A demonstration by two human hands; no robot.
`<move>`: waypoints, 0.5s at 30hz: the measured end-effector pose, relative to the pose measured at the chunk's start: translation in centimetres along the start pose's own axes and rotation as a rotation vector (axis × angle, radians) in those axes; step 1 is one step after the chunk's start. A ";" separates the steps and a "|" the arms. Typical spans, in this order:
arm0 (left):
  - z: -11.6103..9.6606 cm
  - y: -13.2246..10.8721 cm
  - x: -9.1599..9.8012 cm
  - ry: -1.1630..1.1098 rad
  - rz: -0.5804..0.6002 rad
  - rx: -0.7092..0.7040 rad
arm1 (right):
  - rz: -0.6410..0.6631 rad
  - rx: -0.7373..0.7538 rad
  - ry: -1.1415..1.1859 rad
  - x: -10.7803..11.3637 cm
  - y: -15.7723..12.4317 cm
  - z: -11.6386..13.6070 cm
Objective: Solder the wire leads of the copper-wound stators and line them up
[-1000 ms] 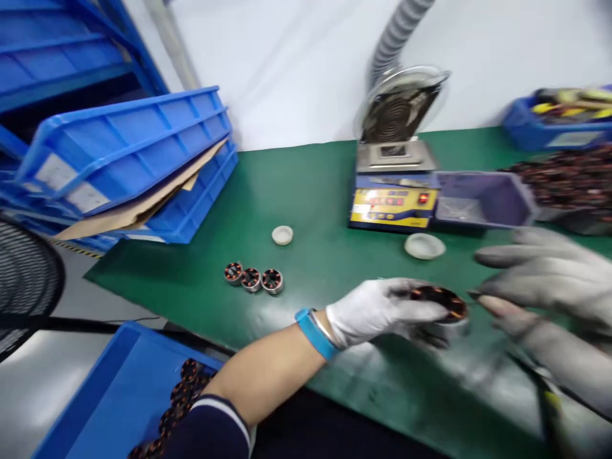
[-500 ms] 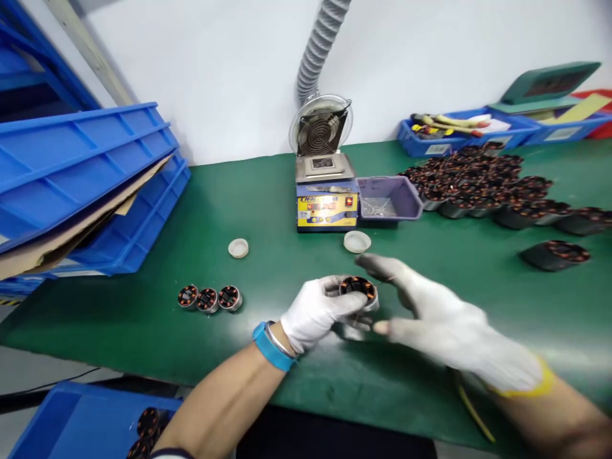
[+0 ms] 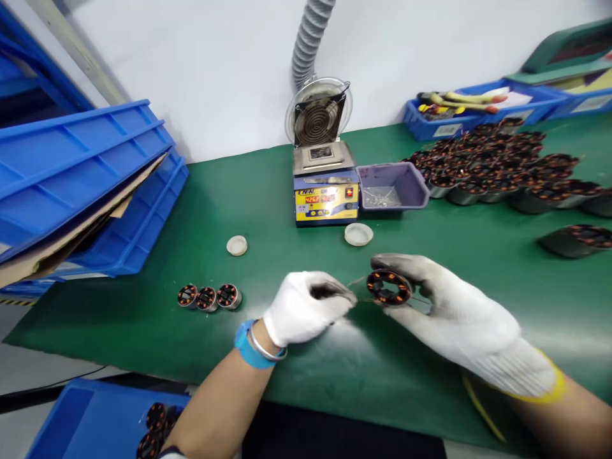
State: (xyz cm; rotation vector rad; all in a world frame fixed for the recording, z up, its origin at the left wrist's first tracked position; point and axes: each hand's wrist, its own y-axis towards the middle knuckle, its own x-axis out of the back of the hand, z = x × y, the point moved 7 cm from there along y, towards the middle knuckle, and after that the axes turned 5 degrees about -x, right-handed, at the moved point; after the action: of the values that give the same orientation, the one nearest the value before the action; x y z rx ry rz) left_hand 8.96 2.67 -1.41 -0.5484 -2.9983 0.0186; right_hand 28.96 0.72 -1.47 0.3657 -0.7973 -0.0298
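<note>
My right hand (image 3: 449,312), in a grey-white glove, holds a round copper-wound stator (image 3: 389,287) between thumb and fingers just above the green bench mat (image 3: 268,210). My left hand (image 3: 303,308), in a white glove with a blue wristband, sits close to the left of it, fingers pinched on thin wire leads that run from the stator. Three small stators (image 3: 209,297) stand in a row on the mat to the left.
A yellow-and-blue solder pot (image 3: 326,191) with a fan and duct hose stands behind, next to a purple bin (image 3: 392,186). Two white caps (image 3: 357,234) lie on the mat. Many stators (image 3: 497,169) are piled at right. Blue crates (image 3: 81,172) are stacked at left; a blue bin (image 3: 95,421) sits below.
The stator has passed from my left hand to my right hand. My left hand now pinches its wire leads. The view has shifted slightly right.
</note>
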 end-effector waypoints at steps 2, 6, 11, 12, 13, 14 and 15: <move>-0.1 0.3 1.1 -0.118 -0.126 0.001 | -0.016 -0.019 -0.007 0.3 0.0 0.0; 0.0 0.5 -0.1 -0.156 -0.123 -0.016 | 0.001 0.010 0.029 -0.1 -0.1 0.7; 0.7 0.2 -1.6 -0.189 -0.027 0.069 | -0.001 0.032 0.039 -0.7 -0.5 0.6; 0.7 0.2 -1.2 -0.230 -0.051 0.070 | -0.010 0.003 0.037 -0.5 -0.4 0.3; 0.6 0.3 -0.6 -0.277 -0.095 0.058 | -0.012 -0.047 0.026 -0.2 -0.1 -0.1; 0.7 0.5 0.1 -0.328 -0.154 0.037 | -0.010 -0.118 0.002 0.1 0.4 -0.7; 0.8 0.7 0.7 -0.376 -0.221 0.015 | -0.009 -0.204 -0.040 0.6 1.0 -1.4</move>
State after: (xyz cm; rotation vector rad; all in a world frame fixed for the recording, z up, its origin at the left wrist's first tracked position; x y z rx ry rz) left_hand 8.44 3.55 -2.21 -0.2284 -3.4028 0.1435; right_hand 30.22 2.01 -1.61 0.1765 -0.8238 -0.1264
